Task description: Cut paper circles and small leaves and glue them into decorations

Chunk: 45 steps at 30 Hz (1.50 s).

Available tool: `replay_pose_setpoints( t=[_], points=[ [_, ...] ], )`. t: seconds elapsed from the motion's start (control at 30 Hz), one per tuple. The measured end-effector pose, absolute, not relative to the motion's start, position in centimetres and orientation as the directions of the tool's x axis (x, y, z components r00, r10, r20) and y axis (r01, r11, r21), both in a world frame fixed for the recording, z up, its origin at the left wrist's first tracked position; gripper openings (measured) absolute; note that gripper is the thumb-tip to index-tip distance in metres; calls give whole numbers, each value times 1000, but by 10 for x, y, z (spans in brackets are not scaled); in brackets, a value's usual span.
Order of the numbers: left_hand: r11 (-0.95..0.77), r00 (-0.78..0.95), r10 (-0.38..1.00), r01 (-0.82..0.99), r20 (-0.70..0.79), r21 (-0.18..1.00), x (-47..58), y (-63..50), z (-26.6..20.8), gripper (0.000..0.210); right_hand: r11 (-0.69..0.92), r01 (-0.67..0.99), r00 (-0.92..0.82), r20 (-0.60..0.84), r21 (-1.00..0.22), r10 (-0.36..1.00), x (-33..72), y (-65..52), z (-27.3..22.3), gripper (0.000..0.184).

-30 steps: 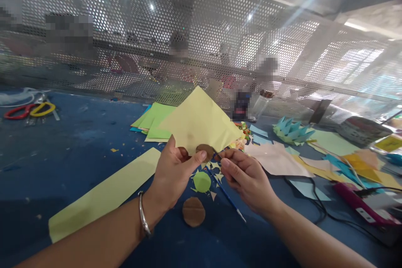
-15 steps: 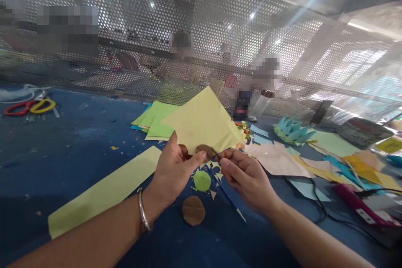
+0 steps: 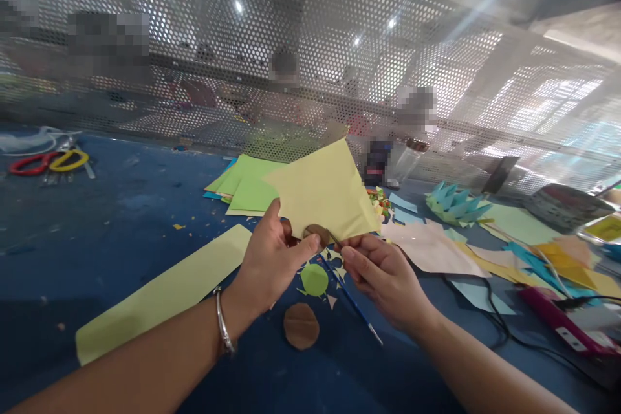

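My left hand (image 3: 279, 255) is closed on a pale yellow sheet of paper (image 3: 323, 191), its thumb pressing a brown cardboard disc (image 3: 316, 233) against the lower edge. Pinched in my right hand (image 3: 383, 272) is a thin dark stick-like tool (image 3: 335, 239), its tip at the disc's right rim; its kind is too small to make out. On the table below lie a green paper circle (image 3: 314, 279), a second brown cardboard disc (image 3: 301, 326) and a blue pen-like stick (image 3: 356, 307). Small paper scraps surround the green circle.
A long yellow paper strip (image 3: 165, 294) lies left, green sheets (image 3: 255, 184) behind it. Scissors (image 3: 48, 162) rest far left. To the right are loose papers (image 3: 429, 246), a folded blue paper piece (image 3: 456, 204) and a pink power strip (image 3: 557, 323) with cables. A perforated metal screen (image 3: 218, 90) stands behind.
The yellow sheet has turned and tilted slightly, its top corner shifting right. Both hands keep their grips, and the tool tip stays by the disc's edge. The view has shifted slightly.
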<state>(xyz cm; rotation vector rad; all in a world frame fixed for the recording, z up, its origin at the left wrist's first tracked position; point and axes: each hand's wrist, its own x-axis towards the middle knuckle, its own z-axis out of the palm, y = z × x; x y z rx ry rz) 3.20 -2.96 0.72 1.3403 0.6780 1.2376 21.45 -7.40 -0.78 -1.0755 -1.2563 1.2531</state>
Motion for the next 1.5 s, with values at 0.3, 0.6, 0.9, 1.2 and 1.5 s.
replay_pose_setpoints(
  t=[0.3,0.6,0.9,1.2,1.5],
  points=[
    [-203,278,926,-209,257,957,30,-29,8,53,54,25,-103,51,-998,993,214,-73,-5,49],
    [-206,312,914,-189,258,960,27,-24,6,52,9,-4,-101,10,-1000,995,216,-74,-5,39],
    [-390,94,919,361,383,847,18,-14,5,43,-38,-49,-116,-32,-998,993,215,-77,-3,37],
    [-502,257,864,485,432,716,19,-28,6,40,-29,-86,-125,-18,-996,992,215,-77,-1,36],
    [-423,304,878,126,370,897,24,-30,4,41,-25,-81,-139,-14,-996,990,214,-77,1,36]
  ],
)
